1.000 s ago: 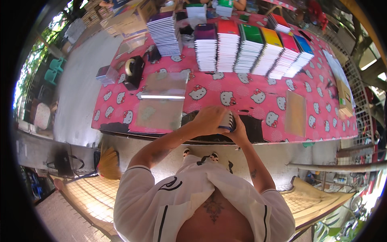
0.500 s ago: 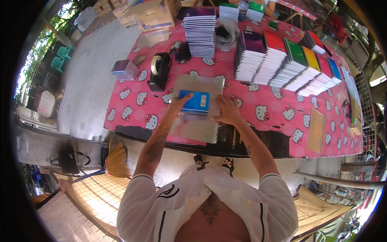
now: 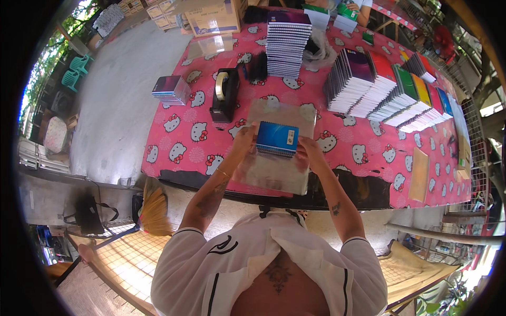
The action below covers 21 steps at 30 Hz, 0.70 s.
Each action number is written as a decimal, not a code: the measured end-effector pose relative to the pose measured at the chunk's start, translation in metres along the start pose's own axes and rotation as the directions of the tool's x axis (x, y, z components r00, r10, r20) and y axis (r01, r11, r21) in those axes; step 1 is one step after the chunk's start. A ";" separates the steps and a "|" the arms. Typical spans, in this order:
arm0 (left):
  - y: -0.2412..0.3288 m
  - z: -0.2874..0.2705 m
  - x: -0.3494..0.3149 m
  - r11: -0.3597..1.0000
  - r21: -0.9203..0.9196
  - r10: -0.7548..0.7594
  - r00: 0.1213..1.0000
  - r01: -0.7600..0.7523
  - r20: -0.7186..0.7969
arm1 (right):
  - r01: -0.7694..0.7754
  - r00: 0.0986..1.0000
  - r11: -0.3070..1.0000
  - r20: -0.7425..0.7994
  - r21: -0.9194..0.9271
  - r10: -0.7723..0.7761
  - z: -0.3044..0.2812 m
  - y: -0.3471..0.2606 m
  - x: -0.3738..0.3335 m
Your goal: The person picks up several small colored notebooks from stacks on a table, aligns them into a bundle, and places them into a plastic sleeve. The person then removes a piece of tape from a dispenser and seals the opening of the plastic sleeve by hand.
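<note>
A short stack of blue spiral notebooks (image 3: pixel 274 136) lies flat in front of me, a pale label on the top cover. Under it spreads a clear plastic sheet (image 3: pixel 271 176), reaching toward the table's front edge. My left hand (image 3: pixel 245 138) is closed against the stack's left side. At the right side my right hand (image 3: pixel 309 148) holds the stack, its fingertips partly hidden by the notebooks. Left of the sheet stands a black tape dispenser (image 3: pixel 225 97) with a roll of tape in it.
A tall notebook stack (image 3: pixel 287 47) stands behind. Rows of coloured notebooks (image 3: pixel 363 87) fill the right; a small stack (image 3: pixel 171 90) sits left. A cardboard box (image 3: pixel 213 18) is at the back, near another person's hand (image 3: pixel 348 9). The pink patterned table (image 3: pixel 184 150) has a black front strip.
My left thumb has come off the top cover to the stack's left side. My right hand, earlier on the plastic sheet, now grips the right side. The whole view has shifted.
</note>
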<state>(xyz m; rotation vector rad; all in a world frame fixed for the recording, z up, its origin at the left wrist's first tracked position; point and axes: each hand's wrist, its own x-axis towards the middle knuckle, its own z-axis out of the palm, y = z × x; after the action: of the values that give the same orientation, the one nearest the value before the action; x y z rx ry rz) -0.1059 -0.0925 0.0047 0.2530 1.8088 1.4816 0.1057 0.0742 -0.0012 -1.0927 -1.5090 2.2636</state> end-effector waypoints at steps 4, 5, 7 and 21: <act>0.001 -0.018 0.002 0.992 -0.108 -0.045 0.991 0.059 0.129 | 0.054 0.998 0.996 -0.032 0.077 -0.052 0.001 0.007 -0.003; 0.001 -0.021 0.002 0.991 -0.119 -0.044 0.987 0.063 0.156 | 0.058 0.997 0.996 -0.045 0.073 -0.055 0.002 0.006 -0.004; -0.001 -0.022 0.003 0.984 -0.170 -0.023 0.984 0.053 0.175 | 0.081 0.995 0.994 -0.060 0.077 -0.076 -0.002 0.011 -0.005; -0.018 -0.069 -0.047 0.487 0.474 0.447 0.676 -0.734 0.586 | 0.477 0.858 0.495 0.262 -0.726 -0.441 0.002 0.020 -0.076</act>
<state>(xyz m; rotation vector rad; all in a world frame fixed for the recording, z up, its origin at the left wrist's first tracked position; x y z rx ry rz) -0.1134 -0.1775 0.0107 1.6230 1.9273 0.9545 0.1622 0.0231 0.0170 -0.6211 -2.5357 1.2385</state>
